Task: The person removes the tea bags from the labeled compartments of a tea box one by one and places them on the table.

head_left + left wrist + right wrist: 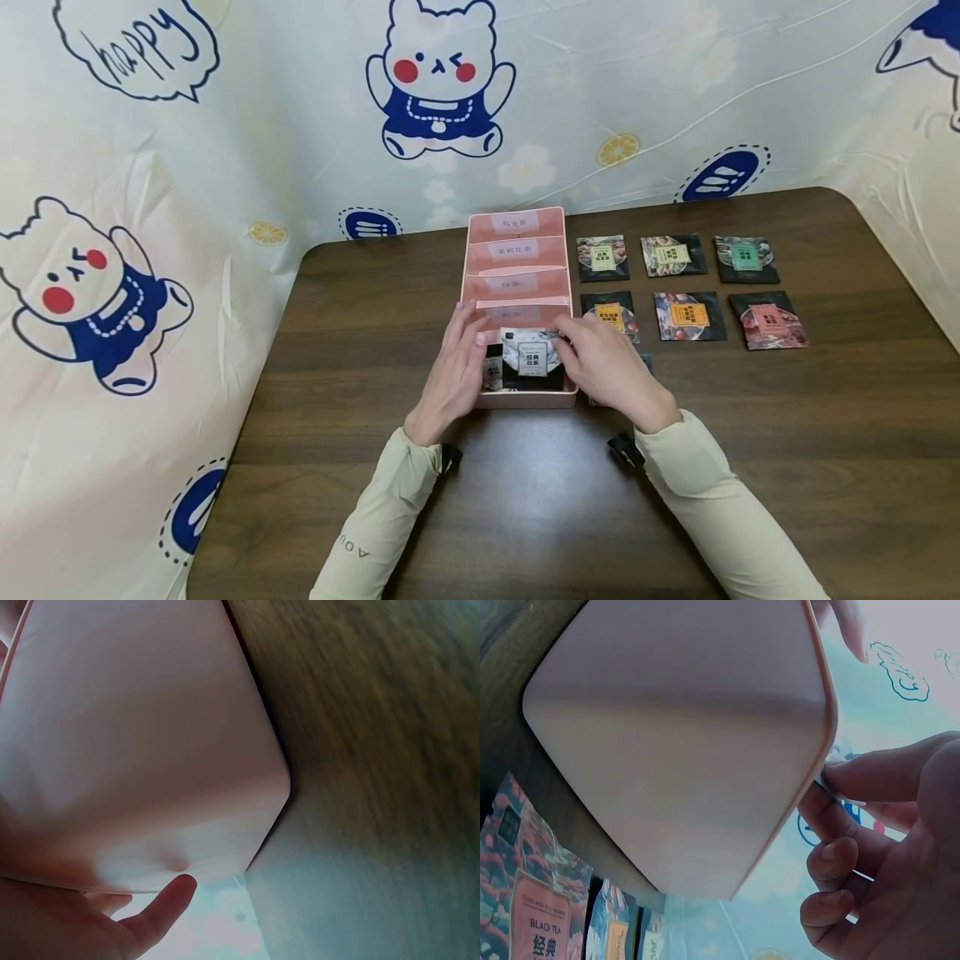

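A pink divided box (525, 401) with labelled dividers holds a white-and-black tea sachet (533, 359) in its front compartment. Another dark sachet (492, 372) shows partly behind it at the left. My right hand (609, 367) pinches the white-and-black sachet by its upper right edge between thumb and index finger. In the right wrist view, that thumb and finger (832, 814) meet just over the rim. My left hand (453, 367) rests along the box's left side, its fingers extended. The left wrist view has the left thumb (169, 904) beside the box wall (150, 735).
Tea sachets lie in rows right of the box, among them a green-labelled one (746, 258), an orange-labelled one (689, 315) and a pink-labelled one (768, 320). My right forearm partly covers the nearest row. A patterned cloth (300, 125) hangs behind the wooden table (337, 350).
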The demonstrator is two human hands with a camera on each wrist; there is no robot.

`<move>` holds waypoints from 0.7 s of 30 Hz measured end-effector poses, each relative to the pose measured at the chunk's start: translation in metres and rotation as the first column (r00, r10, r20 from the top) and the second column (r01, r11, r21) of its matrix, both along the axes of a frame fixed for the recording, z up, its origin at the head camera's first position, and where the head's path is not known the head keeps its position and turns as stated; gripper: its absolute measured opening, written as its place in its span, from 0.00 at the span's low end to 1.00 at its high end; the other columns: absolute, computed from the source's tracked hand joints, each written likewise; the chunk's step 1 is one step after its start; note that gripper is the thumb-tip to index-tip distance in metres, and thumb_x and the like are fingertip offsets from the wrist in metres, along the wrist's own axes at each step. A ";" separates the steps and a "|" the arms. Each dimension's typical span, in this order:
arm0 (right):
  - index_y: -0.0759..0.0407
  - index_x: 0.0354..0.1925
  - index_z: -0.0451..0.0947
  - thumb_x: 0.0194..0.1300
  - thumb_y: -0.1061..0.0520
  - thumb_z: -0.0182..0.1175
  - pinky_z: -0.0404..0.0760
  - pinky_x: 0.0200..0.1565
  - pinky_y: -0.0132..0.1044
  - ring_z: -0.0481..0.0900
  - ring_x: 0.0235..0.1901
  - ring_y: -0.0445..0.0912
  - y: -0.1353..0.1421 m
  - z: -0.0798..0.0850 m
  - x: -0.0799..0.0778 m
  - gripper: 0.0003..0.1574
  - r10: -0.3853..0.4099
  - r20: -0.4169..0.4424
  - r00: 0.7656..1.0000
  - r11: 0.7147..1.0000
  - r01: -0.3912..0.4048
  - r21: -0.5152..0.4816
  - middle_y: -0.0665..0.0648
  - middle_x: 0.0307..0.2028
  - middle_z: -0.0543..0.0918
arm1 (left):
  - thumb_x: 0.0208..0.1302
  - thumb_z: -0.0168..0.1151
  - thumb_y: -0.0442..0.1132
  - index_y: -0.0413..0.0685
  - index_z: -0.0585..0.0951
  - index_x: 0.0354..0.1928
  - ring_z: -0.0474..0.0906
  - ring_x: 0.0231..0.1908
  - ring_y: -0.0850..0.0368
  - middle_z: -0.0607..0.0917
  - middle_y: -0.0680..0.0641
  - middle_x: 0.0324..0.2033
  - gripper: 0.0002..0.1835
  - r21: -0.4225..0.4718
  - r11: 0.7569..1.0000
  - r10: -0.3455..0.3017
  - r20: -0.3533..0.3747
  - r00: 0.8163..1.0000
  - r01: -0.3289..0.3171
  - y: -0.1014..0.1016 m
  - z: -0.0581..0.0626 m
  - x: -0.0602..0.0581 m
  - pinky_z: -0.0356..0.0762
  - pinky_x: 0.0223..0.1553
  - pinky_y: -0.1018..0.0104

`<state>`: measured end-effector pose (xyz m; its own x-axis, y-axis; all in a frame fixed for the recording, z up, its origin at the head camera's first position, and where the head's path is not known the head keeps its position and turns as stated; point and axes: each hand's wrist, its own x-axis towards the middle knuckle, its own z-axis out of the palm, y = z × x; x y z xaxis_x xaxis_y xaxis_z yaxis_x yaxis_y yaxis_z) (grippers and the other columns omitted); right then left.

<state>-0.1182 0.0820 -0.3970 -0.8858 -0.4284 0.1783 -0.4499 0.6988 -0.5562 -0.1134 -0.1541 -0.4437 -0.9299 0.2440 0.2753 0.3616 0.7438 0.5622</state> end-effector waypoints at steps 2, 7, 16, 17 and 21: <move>0.54 0.48 0.78 0.70 0.56 0.52 0.65 0.27 0.36 0.68 0.25 0.45 0.001 0.001 0.000 0.11 -0.011 0.011 1.000 1.000 0.011 -0.006 0.50 0.24 0.76 | 0.77 0.26 0.53 0.40 0.72 0.63 0.44 0.76 0.46 0.57 0.43 0.73 0.32 0.006 1.000 -0.001 -0.001 1.000 0.001 0.000 0.000 0.000 0.52 0.72 0.49; 0.53 0.49 0.78 0.71 0.56 0.52 0.66 0.27 0.36 0.68 0.26 0.45 0.004 0.002 0.000 0.12 -0.030 0.024 0.999 0.999 0.030 -0.027 0.51 0.26 0.78 | 0.77 0.28 0.52 0.41 0.73 0.63 0.44 0.76 0.47 0.57 0.43 0.73 0.30 0.015 1.000 0.005 0.008 1.000 -0.005 0.001 0.000 0.000 0.51 0.72 0.49; 0.55 0.49 0.78 0.70 0.57 0.52 0.64 0.25 0.37 0.66 0.22 0.45 0.010 0.006 -0.001 0.12 -0.048 -0.008 0.999 0.994 0.047 -0.102 0.52 0.26 0.78 | 0.77 0.29 0.52 0.43 0.74 0.61 0.43 0.76 0.49 0.58 0.42 0.73 0.29 0.013 1.000 0.010 0.016 1.000 -0.010 0.001 0.000 0.000 0.50 0.72 0.49; 0.55 0.49 0.78 0.70 0.57 0.52 0.64 0.26 0.37 0.66 0.22 0.45 0.011 0.006 -0.001 0.12 -0.052 -0.013 0.999 0.993 0.050 -0.109 0.52 0.26 0.78 | 0.77 0.29 0.51 0.43 0.74 0.61 0.43 0.76 0.49 0.58 0.42 0.73 0.29 0.012 1.000 0.011 0.018 1.000 -0.011 0.002 0.000 0.000 0.50 0.73 0.50; 0.56 0.49 0.79 0.70 0.57 0.52 0.64 0.28 0.38 0.66 0.23 0.45 0.014 0.008 -0.002 0.13 -0.067 -0.007 0.998 0.989 0.066 -0.132 0.53 0.26 0.78 | 0.77 0.33 0.51 0.42 0.74 0.61 0.43 0.76 0.51 0.58 0.43 0.73 0.27 -0.003 1.000 0.023 0.026 0.999 -0.023 0.002 0.000 0.000 0.49 0.73 0.52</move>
<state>-0.1199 0.0962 -0.3893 -0.9092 -0.3405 0.2395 -0.4115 0.6482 -0.6407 -0.1138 -0.1522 -0.4436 -0.9420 0.2229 0.2507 0.3297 0.7533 0.5690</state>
